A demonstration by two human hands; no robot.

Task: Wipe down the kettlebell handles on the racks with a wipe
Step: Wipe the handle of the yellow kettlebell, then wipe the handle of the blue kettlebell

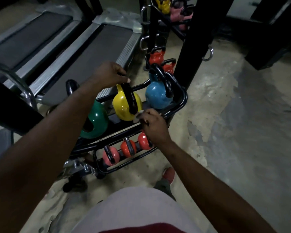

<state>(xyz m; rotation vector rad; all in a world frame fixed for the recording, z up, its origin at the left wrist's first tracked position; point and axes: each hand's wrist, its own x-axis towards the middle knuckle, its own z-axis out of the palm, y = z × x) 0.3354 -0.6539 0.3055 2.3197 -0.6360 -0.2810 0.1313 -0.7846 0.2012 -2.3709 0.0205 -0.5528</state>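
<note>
The right hand (152,122) pinches a small wipe (140,113) against the near foot of the black handle (130,96) of the yellow kettlebell (123,106), which sits on the rack (183,98)'s top tier. The left hand (110,73) curls round the handle's top. Best to wrap the wipe round, drag it upward, and hold the bell steady.

Both bare arms reach forward and down, the left forearm running long and nearly straight from the lower left, the right coming in from the lower right; the left hand (110,73) lies farther out and higher, back of the hand up, fingers curled over the top of the black kettlebell handle (130,98), thumb stretched out beside it. The right hand (154,122) sits nearer and lower, knuckles up, fingers curled tight, pinching a small pale wipe (139,115) at their tips; the two hands are apart.
</note>
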